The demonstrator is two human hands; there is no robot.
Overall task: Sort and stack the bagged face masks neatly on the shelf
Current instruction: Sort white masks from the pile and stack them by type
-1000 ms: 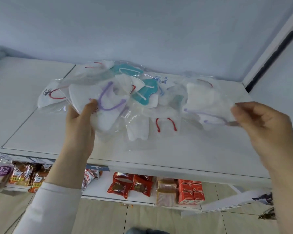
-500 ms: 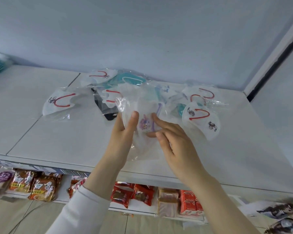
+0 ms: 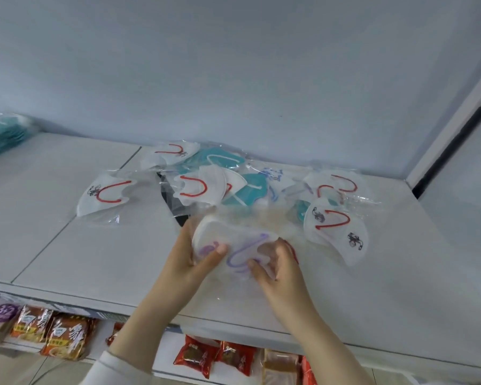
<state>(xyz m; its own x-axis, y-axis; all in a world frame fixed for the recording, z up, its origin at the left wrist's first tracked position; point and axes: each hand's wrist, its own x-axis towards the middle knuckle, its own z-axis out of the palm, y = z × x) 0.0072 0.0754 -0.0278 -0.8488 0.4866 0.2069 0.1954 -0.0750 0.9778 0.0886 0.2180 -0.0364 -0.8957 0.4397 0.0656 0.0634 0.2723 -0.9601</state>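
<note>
1. Both hands grip the purple-loop masks (image 3: pixel 233 243). The left hand (image 3: pixel 190 259) has its thumb curled over the front, and the right hand (image 3: pixel 281 273) curls its fingers round the right edge. The bundle sits between them, just above the shelf (image 3: pixel 95 259).
2. The bags look slick, so a loose pinch could let one slide out and skew the stack.
3. A red loop shows just behind the right hand. That mask could get swept in with the purple ones and spoil the sort.
4. The heap (image 3: pixel 206 187) beyond the hands overlaps, so pulling one bag may drag its neighbours.
5. Each mask lies in its own clear bag. One red-loop mask (image 3: pixel 336 232) is just right of the right hand, and another (image 3: pixel 106 195) is well left of the left hand. Teal masks (image 3: pixel 247 190) are in the heap. I cannot tell whether the bags are sealed.
</note>
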